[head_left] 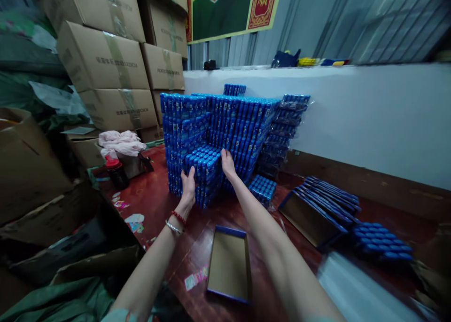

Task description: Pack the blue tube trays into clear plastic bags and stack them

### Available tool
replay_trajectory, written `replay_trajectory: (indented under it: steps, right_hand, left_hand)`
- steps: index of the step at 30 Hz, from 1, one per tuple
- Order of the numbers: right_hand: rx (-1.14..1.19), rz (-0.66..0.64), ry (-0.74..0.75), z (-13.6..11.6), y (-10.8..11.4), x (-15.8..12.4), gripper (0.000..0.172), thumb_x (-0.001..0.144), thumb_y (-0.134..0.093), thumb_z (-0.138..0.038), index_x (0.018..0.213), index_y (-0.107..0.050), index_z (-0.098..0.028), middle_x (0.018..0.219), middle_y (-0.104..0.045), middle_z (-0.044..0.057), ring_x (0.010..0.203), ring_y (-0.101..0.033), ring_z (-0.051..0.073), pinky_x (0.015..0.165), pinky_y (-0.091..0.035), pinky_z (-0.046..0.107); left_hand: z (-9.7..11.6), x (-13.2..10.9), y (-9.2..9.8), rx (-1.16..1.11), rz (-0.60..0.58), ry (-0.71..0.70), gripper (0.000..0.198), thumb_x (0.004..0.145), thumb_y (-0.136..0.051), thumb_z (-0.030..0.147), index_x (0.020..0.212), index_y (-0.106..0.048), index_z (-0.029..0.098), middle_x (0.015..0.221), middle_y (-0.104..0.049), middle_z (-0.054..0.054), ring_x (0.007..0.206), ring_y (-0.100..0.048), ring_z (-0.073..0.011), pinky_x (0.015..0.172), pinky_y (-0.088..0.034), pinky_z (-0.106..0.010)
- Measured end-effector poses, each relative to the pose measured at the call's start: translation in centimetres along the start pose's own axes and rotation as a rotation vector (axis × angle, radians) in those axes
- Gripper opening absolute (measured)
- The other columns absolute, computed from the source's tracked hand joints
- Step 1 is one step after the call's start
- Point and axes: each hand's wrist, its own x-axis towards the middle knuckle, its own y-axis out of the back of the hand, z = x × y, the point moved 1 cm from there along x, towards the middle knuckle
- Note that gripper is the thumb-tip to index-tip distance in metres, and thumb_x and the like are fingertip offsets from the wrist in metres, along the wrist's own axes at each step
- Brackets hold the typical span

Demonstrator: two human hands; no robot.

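Observation:
My two hands reach forward to a block of small blue bottles [204,156] with rounded tops, standing upright in tight rows. My left hand [188,186] presses against its left side, thumb up. On the far right side of the block lies my right hand [228,163], its fingers partly hidden by the block. Behind it rises a tall stack of the same blue bottles [239,122]. An open shallow box [229,263] with a blue rim and bare cardboard inside lies on the dark red table between my forearms.
More shallow boxes [317,209] lie nested at the right, beside loose blue bottles [382,241]. Film-wrapped packs [282,129] stand against the white wall. At left are a red-lidded bottle [116,171], a bin with pink cloth [121,143] and stacked cartons [105,61].

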Motion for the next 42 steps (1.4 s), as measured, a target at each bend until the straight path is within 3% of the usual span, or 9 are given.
replay_trajectory:
  steps: [4,9,14,19,23,28,34,38,42]
  right_hand:
    - [0.024,0.052,-0.036,-1.0,-1.3,2.2,0.044,0.076,-0.056,-0.053,0.100,-0.057,-0.017,0.102,-0.063,0.010,0.104,-0.054,0.025,0.096,-0.036,0.041]
    - [0.070,0.127,-0.036,-0.9,-0.6,-1.9,0.043,0.068,-0.062,-0.048,0.097,-0.056,-0.017,0.102,-0.061,0.007,0.097,-0.054,0.021,0.091,-0.040,0.034]
    - [0.167,0.155,-0.098,0.3,3.7,-8.7,0.041,0.074,-0.052,-0.048,0.100,-0.055,-0.017,0.096,-0.061,0.004,0.088,-0.055,0.017,0.080,-0.045,0.029]
    - [0.197,0.025,-0.181,3.3,9.2,-16.1,0.036,0.068,-0.061,-0.047,0.092,-0.061,-0.020,0.083,-0.061,0.000,0.079,-0.054,0.017,0.073,-0.045,0.029]
    - [0.068,0.001,-0.219,7.0,10.5,-20.3,0.033,0.066,-0.061,-0.048,0.082,-0.062,-0.019,0.082,-0.063,0.002,0.080,-0.055,0.019,0.077,-0.044,0.032]
    - [-0.023,-0.008,-0.202,9.6,9.7,-22.4,0.034,0.070,-0.057,-0.050,0.083,-0.061,-0.019,0.086,-0.064,0.004,0.084,-0.057,0.020,0.082,-0.043,0.034]
    - [-0.245,-0.042,-0.135,8.4,9.3,-22.8,0.026,0.079,-0.054,-0.043,0.084,-0.064,-0.019,0.091,-0.065,0.007,0.095,-0.055,0.024,0.094,-0.036,0.041]
    - [-0.545,-0.098,0.038,7.6,9.1,-22.5,0.034,0.088,-0.046,-0.040,0.107,-0.062,-0.018,0.112,-0.062,0.011,0.109,-0.050,0.025,0.101,-0.032,0.042]
    - [-0.626,-0.258,0.066,8.2,8.7,-22.2,0.041,0.092,-0.040,-0.044,0.118,-0.059,-0.019,0.121,-0.060,0.010,0.114,-0.050,0.023,0.101,-0.035,0.040]
  left_hand:
    - [1.6,0.4,0.5,-0.063,-0.007,0.131,0.061,0.088,-0.044,0.055,0.139,-0.024,0.028,0.140,-0.041,-0.012,0.101,-0.061,-0.0209,0.080,-0.054,-0.038]
    - [3.2,-1.3,1.0,-0.076,-0.026,0.064,0.053,0.088,-0.051,0.048,0.134,-0.036,0.027,0.135,-0.048,-0.009,0.106,-0.059,-0.0206,0.084,-0.053,-0.036]
    - [1.4,-10.8,1.1,-0.050,-0.117,-0.047,0.055,0.086,-0.057,0.043,0.134,-0.036,0.028,0.141,-0.042,-0.005,0.128,-0.045,-0.0227,0.102,-0.043,-0.039]
    - [-4.1,-21.3,2.0,0.122,-0.237,0.135,0.067,0.087,-0.053,0.046,0.143,-0.021,0.029,0.152,-0.027,-0.006,0.140,-0.028,-0.0236,0.115,-0.026,-0.042]
    - [-8.9,-25.2,3.7,0.247,-0.268,0.251,0.066,0.088,-0.048,0.049,0.144,-0.019,0.026,0.150,-0.027,-0.009,0.142,-0.022,-0.0238,0.116,-0.022,-0.045]
    - [-10.8,-25.3,6.3,0.571,-0.335,0.241,0.063,0.087,-0.045,0.052,0.141,-0.030,0.021,0.137,-0.039,-0.015,0.136,-0.030,-0.0288,0.112,-0.025,-0.051]
    - [-7.8,-22.6,8.5,1.006,-0.384,0.039,0.057,0.080,-0.056,0.055,0.127,-0.052,0.024,0.141,-0.037,-0.016,0.136,-0.023,-0.0404,0.105,-0.015,-0.068]
    - [-6.7,-19.4,6.3,0.847,-0.527,0.037,0.068,0.089,-0.040,0.055,0.145,-0.026,0.020,0.154,-0.022,-0.013,0.144,-0.014,-0.0274,0.115,-0.011,-0.053]
    - [-8.3,-16.9,2.9,0.734,-0.574,0.125,0.078,0.091,-0.035,0.050,0.148,-0.007,0.005,0.156,-0.009,-0.019,0.145,-0.008,-0.0244,0.118,-0.011,-0.042]
